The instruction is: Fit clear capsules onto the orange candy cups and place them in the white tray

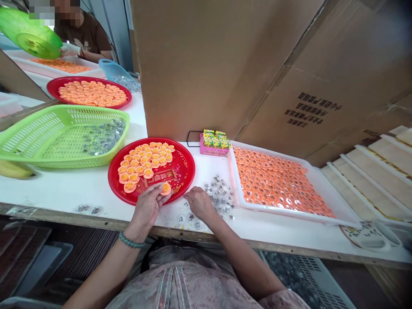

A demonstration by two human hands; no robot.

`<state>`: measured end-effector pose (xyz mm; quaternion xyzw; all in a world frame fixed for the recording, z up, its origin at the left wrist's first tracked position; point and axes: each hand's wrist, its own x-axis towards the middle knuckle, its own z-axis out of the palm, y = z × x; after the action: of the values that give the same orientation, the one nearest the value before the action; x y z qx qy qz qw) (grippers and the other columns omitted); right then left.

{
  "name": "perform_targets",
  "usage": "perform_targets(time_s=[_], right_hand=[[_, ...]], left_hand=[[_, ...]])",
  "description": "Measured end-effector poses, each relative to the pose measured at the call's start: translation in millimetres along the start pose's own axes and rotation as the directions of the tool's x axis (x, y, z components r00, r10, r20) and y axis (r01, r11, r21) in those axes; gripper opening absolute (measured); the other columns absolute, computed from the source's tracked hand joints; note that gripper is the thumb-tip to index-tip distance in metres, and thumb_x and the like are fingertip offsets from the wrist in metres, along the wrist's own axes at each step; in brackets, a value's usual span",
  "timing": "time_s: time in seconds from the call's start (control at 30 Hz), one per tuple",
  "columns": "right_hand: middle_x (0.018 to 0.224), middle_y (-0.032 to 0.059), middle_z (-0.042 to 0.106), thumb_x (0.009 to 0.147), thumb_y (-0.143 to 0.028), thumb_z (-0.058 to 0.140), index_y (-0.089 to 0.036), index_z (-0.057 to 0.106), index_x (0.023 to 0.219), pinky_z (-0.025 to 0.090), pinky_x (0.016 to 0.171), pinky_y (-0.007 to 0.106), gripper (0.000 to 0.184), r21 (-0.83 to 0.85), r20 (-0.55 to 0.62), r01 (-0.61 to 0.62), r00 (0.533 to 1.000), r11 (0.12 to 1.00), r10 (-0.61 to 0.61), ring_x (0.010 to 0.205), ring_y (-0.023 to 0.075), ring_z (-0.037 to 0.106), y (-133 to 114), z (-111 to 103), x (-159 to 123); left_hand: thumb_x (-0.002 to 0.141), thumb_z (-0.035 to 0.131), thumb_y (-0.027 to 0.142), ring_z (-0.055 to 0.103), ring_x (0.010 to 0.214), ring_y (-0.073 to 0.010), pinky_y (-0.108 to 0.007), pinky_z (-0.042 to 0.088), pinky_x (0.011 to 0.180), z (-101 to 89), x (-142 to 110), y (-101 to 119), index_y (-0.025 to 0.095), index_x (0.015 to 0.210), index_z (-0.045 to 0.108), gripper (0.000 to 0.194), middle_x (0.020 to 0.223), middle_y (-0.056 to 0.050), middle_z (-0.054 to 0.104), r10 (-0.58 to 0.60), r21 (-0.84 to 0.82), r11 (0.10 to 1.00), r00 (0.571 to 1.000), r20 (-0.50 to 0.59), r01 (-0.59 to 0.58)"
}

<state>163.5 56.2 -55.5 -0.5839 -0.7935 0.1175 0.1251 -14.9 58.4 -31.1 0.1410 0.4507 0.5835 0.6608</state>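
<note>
Pinched in my left hand [149, 204] is a small round orange piece [165, 189] with a yellow centre, over the front rim of a red tray [189, 161]. Many similar orange pieces [141, 159] lie in rows on that tray. My right hand [200, 201] is just right of the tray, its fingers pressed together; what they hold, if anything, is too small to make out. Under and beside it, small clear pieces with dark marks [222, 193] are scattered on the white table. A white tray [236, 180] on the right holds rows of orange pieces under shiny clear covers.
A green basket [41, 122] with clear pieces stands left, near a banana [14, 169]. A pink basket [214, 150] of yellow packets sits before the cardboard wall [209, 64]. Behind left, a co-worker's gloved hand [70, 49] holds a green basin [32, 36] beside another red tray [53, 88].
</note>
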Motion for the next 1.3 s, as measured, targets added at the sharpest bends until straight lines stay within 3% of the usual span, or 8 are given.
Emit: perform_targets(time_s=[0.13, 0.27, 0.43, 0.63, 0.8, 1.0, 1.2, 1.3], right_hand=[[0.075, 0.0037, 0.067, 0.086, -0.028, 0.056, -0.017, 0.069, 0.077, 0.043, 0.067, 0.023, 0.019, 0.330, -0.086, -0.090, 0.988, 0.940, 0.125, 0.070, 0.0138, 0.059, 6.9, -16.5, -10.2], [0.075, 0.0012, 0.068, 0.079, -0.030, 0.061, -0.019, 0.067, 0.086, 0.047, 0.066, 0.024, 0.014, 0.722, -0.029, -0.131, 0.975, 0.679, 0.220, 0.071, 0.0145, 0.062, -3.4, -29.7, -14.0], [0.076, 0.0016, 0.069, 0.069, -0.037, 0.069, -0.018, 0.066, 0.081, 0.049, 0.066, 0.026, 0.022, 0.876, 0.061, -0.159, 0.973, 0.455, 0.222, 0.071, 0.0150, 0.062, -19.9, -35.1, -5.9], [0.058, -0.0031, 0.055, 0.073, -0.043, 0.066, -0.017, 0.058, 0.066, 0.045, 0.058, 0.023, 0.027, 0.829, 0.072, -0.161, 0.981, 0.536, 0.182, 0.056, 0.0105, 0.052, -22.6, -34.1, 4.2], [0.061, -0.0030, 0.055, 0.072, -0.040, 0.066, -0.018, 0.055, 0.069, 0.049, 0.058, 0.025, 0.025, 0.828, 0.127, -0.195, 0.978, 0.526, 0.164, 0.058, 0.0116, 0.054, -25.4, -36.6, 8.7], [0.087, 0.0017, 0.067, 0.081, -0.023, 0.056, -0.019, 0.067, 0.091, 0.047, 0.074, 0.026, 0.015, 0.679, 0.060, -0.016, 0.998, 0.734, -0.033, 0.079, 0.0142, 0.061, -30.5, -47.0, 18.0], [0.070, -0.0014, 0.064, 0.076, -0.027, 0.062, -0.017, 0.064, 0.081, 0.047, 0.060, 0.022, 0.012, 0.796, 0.190, -0.124, 0.981, 0.593, -0.049, 0.062, 0.0108, 0.057, -36.8, -47.3, 35.6], [0.067, -0.0022, 0.062, 0.072, -0.028, 0.066, -0.015, 0.063, 0.076, 0.045, 0.059, 0.022, 0.013, 0.797, 0.192, -0.134, 0.981, 0.589, -0.036, 0.059, 0.0096, 0.055, -35.6, -43.5, 40.5]], left_hand=[[0.071, 0.065, 0.010, 0.066, 0.077, -0.0182, -0.033, 0.056, 0.075, 1.4, -2.7, -0.8, 0.011, 0.083, 0.067, 0.012, 0.082, -0.008, 0.069, -0.002, 0.021, 1.000, 1.000, 0.028, 0.002], [0.070, 0.068, 0.015, 0.066, 0.080, -0.0175, -0.030, 0.055, 0.076, 5.0, -7.3, -5.4, 0.012, 0.091, 0.067, 0.021, 0.088, -0.009, 0.070, -0.024, 0.036, 0.999, 0.995, 0.096, 0.021], [0.067, 0.072, 0.019, 0.065, 0.084, -0.0188, -0.031, 0.055, 0.079, 5.5, -13.3, -6.3, 0.012, 0.091, 0.067, 0.025, 0.093, -0.009, 0.070, -0.041, 0.030, 0.999, 0.991, 0.129, 0.037], [0.068, 0.072, 0.019, 0.065, 0.086, -0.0195, -0.033, 0.054, 0.082, -1.3, -14.4, -2.6, 0.013, 0.093, 0.067, 0.026, 0.096, -0.009, 0.069, -0.030, 0.025, 0.999, 0.994, 0.109, 0.027], [0.067, 0.075, 0.021, 0.065, 0.088, -0.0201, -0.033, 0.054, 0.082, -6.0, -11.3, -2.6, 0.014, 0.093, 0.067, 0.029, 0.097, -0.009, 0.069, -0.013, 0.023, 1.000, 0.993, 0.121, 0.010], [0.066, 0.076, 0.026, 0.065, 0.087, -0.0207, -0.033, 0.053, 0.082, -7.1, -10.5, -0.7, 0.013, 0.092, 0.068, 0.030, 0.094, -0.009, 0.070, 0.000, -0.003, 1.000, 0.989, 0.149, 0.001], [0.066, 0.076, 0.028, 0.064, 0.090, -0.0200, -0.031, 0.051, 0.085, -2.7, -16.9, -3.9, 0.013, 0.091, 0.070, 0.030, 0.097, -0.010, 0.070, 0.000, -0.019, 1.000, 0.981, 0.192, 0.004], [0.064, 0.077, 0.031, 0.063, 0.093, -0.0206, -0.031, 0.050, 0.086, -0.7, -19.8, -6.7, 0.013, 0.091, 0.071, 0.033, 0.099, -0.010, 0.070, -0.004, -0.004, 1.000, 0.982, 0.188, 0.005]])
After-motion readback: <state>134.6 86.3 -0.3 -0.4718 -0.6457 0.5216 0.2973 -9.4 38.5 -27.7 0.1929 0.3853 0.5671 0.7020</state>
